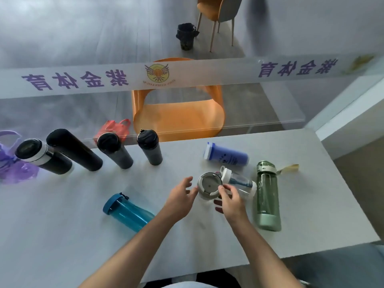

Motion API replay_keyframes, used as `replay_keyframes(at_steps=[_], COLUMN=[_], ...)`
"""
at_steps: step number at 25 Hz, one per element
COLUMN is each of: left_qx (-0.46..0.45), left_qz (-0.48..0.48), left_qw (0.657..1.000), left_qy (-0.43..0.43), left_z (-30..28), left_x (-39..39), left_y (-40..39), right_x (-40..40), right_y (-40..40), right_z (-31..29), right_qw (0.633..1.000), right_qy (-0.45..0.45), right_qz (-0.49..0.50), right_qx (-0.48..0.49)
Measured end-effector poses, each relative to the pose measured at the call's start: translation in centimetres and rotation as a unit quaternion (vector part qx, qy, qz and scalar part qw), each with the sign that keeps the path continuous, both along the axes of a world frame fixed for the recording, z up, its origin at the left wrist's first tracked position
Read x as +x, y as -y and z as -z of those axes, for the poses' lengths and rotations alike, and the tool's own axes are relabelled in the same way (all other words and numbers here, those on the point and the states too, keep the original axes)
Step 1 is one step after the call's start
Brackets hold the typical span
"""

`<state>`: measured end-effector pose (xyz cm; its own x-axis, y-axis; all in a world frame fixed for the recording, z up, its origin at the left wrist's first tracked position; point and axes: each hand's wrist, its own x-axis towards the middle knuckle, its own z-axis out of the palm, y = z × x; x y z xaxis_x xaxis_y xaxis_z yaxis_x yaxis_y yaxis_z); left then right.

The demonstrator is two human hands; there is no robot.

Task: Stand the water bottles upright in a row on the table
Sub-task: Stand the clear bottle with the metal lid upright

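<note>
Several dark bottles stand upright in a row at the back left of the white table [62, 225]: a silver-banded one [44, 156], a tall black one [74, 150], and two grey ones [115, 150] [150, 147]. My right hand [232, 201] grips a grey-lidded bottle [207, 185], seen from above. My left hand [179, 199] is beside it with fingers spread, its thumb close to the lid. A clear bottle [242, 182], a green bottle [267, 196], a purple-blue bottle [227, 156] and a teal bottle [128, 212] lie on their sides.
A glass partition with a printed banner [187, 75] runs along the table's far edge, with an orange chair [178, 115] behind it. A purple bag [12, 163] sits at the far left and a red bag [113, 127] behind the row. The table's right edge [353, 194] is near the green bottle.
</note>
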<state>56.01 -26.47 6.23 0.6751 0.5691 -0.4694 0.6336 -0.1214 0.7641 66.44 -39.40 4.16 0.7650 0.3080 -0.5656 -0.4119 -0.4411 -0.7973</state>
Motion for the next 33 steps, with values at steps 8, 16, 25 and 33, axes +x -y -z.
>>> replay_keyframes(at_steps=[8, 16, 25, 33], left_qx=[-0.038, -0.047, -0.050, -0.059], left_qz=[-0.205, -0.271, -0.277, -0.289], left_qw=[0.977, 0.961, 0.956, 0.951], left_qy=[0.043, 0.035, 0.086, 0.091], left_z=[2.7, 2.7, 2.7, 3.4], left_x=[3.4, 6.7, 9.1, 9.0], left_y=[3.0, -4.2, -9.4, -9.4], right_x=[4.7, 8.6, 11.3, 11.2], right_y=[-1.5, -10.5, -15.8, -15.7], right_z=[2.7, 2.4, 2.2, 1.3], right_qw=[0.985, 0.970, 0.968, 0.969], right_qy=[0.034, 0.048, 0.037, 0.046], right_qz=[-0.168, -0.237, -0.249, -0.243], right_qx=[0.011, -0.006, -0.003, -0.019])
